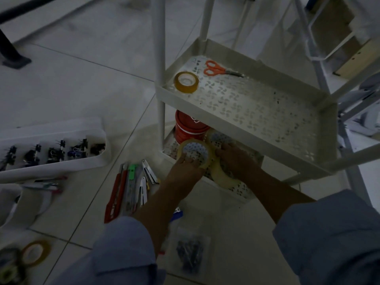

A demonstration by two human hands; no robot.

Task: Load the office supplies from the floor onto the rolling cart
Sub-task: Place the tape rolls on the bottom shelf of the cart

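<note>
The white rolling cart has an upper shelf holding a tape roll and orange scissors. On the lower shelf stand a red tub and several clear tape rolls. My left hand grips one roll by its near rim. My right hand rests over another roll lying flat; whether it grips it is unclear. A third roll sits behind. On the floor lie cutters and pens, a bag of dark clips and more tape rolls.
A white tray with binder clips sits on the tiled floor at left, with pens beside it. A dark furniture leg stands far left. Metal frames and cardboard crowd the right behind the cart.
</note>
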